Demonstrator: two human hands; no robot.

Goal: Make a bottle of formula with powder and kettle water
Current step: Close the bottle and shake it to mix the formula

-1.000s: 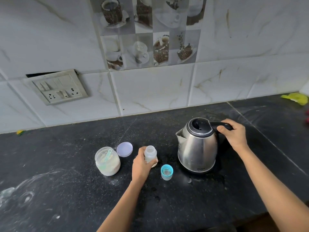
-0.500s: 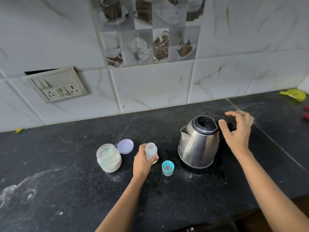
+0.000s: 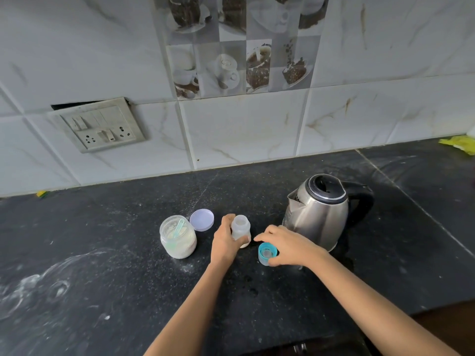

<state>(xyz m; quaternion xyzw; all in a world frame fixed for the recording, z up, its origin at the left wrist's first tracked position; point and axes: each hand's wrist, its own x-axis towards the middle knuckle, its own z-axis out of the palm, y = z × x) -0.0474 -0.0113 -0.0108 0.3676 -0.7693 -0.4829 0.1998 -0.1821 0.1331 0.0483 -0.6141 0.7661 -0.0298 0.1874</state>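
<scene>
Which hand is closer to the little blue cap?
Right. The right hand curls round the right side of the blue cap. The left hand is apart, to the cap's left, holding the bottle.

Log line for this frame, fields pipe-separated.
left hand: grips bottle | right hand: pinches teal cap | kettle: upright, untouched

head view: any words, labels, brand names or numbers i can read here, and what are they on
None: nothing here reads as text.
kettle: no brand mark legible on its steel body.
powder jar: no label.
bottle: any measure marks too faint to read.
blue cap: no print shows.
switch plate: switches and sockets, no lettering.
picture tiles: cups and coffee beans, no words.
</scene>
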